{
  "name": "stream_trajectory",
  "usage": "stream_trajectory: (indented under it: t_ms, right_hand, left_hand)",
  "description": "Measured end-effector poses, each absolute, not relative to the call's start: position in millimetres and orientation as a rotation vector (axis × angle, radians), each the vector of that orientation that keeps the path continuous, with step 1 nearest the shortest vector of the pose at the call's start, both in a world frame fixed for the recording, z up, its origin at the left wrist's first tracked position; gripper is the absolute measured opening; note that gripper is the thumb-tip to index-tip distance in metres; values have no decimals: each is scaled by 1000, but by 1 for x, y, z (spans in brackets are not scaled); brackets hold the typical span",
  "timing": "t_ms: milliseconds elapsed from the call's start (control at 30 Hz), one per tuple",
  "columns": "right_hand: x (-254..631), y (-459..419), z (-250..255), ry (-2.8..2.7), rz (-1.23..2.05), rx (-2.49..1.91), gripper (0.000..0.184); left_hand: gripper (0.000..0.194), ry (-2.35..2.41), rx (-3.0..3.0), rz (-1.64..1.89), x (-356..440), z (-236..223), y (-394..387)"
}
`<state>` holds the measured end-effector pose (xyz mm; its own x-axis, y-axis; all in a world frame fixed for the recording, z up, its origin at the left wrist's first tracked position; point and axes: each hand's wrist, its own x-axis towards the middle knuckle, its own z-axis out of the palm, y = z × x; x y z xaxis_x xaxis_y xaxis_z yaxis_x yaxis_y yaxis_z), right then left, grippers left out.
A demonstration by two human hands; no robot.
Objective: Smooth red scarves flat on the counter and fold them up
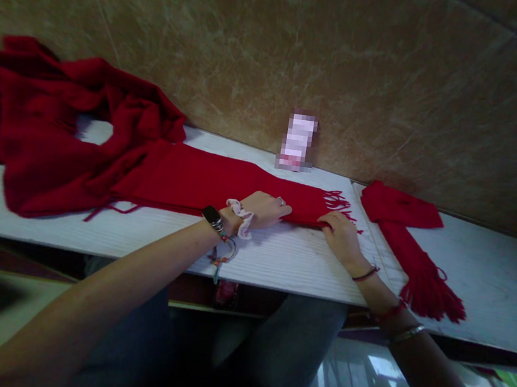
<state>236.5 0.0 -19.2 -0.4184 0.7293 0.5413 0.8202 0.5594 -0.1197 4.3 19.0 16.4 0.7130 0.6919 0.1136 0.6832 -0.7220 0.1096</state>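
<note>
A long red scarf point(222, 182) lies flattened along a white table, its fringed end towards the right. My left hand point(263, 210), with a ring, a scrunchie and a dark watch at the wrist, is closed on the scarf's near edge. At the near corner by the fringe, my right hand point(341, 236) pinches the same edge between thumb and fingers. The undersides of both hands' grips are partly hidden. Leftward, the flat length meets a loose heap of red cloth point(56, 135); where one ends and the other begins is unclear.
Another red fringed scarf point(401, 231) lies folded on the right part of the white table point(269, 258), past a seam. A blurred-out pink and white item point(298, 140) stands at the back against a brown marbled wall point(258, 47). My legs are under the table's front edge.
</note>
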Motion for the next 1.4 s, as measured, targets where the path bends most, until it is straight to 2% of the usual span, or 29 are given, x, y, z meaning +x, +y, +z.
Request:
stream_trajectory:
  t_ms: [267,600,800,1167,1400]
  right_hand:
    - [243,1,-19,-2216,-76,-1247,35]
    - [229,-4,-18,-2386,-204,-1247,13]
    - [232,-3,-19,-2255,-70,-1221,20]
    - [250,-10,-16,-2314,-10,-1147,31]
    - [256,-19,-14,-2436,120,-996,33]
  left_hand:
    - [30,1102,2818,212,0,9,27]
    - [21,1090,2814,351,-13,-7,24]
    - [21,1014,2871,319,-22,-12,26]
    - [26,810,3041,187,0,9,27]
    - [30,546,3026,369,-5,-4,32]
